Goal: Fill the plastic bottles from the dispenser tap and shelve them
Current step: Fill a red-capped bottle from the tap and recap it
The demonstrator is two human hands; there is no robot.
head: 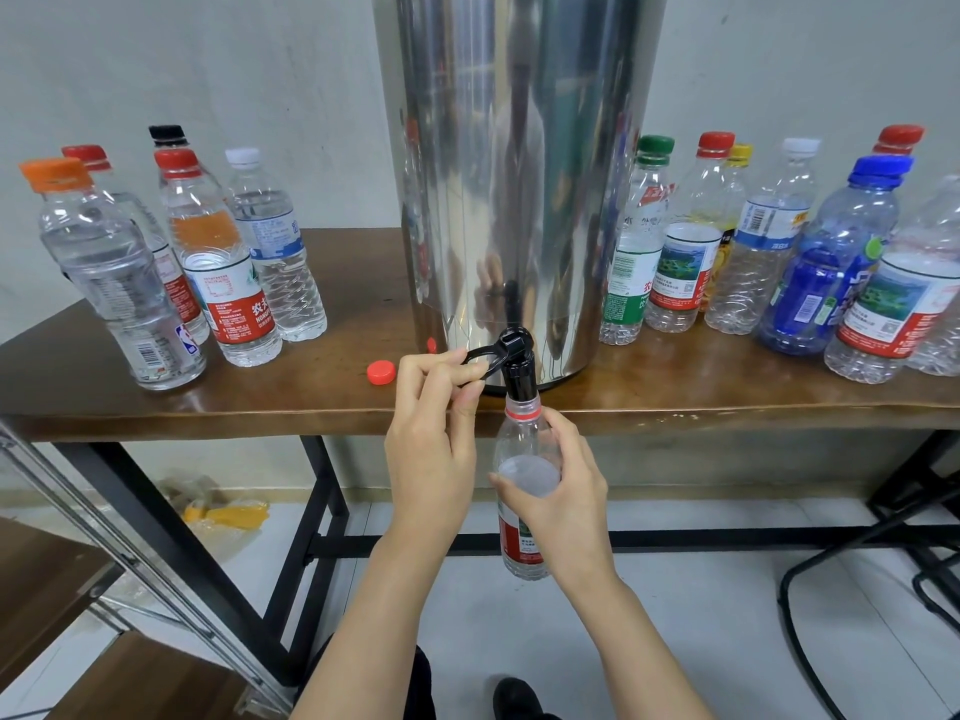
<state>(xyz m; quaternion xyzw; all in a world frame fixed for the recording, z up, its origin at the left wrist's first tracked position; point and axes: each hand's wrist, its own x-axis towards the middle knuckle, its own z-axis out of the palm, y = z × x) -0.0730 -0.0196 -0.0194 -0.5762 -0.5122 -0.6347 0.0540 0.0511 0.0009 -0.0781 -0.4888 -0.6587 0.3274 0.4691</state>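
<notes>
The left hand point(431, 439) pinches the black tap lever point(480, 356); the right hand point(561, 491) grips an uncapped bottle point(519, 444), seemingly part-filled, under the spout point(519, 381).

Cannot see the top of the dispenser point(519, 148), cropped by the upper edge. Cannot make out any flow from the tap point(517, 368) into the bottle point(519, 441), nor the fill level, with the midsection covered by the right hand point(563, 504). Too small to read the label point(515, 540). Cannot see all of the rightmost bottle point(946, 236), sliced by the edge.
</notes>
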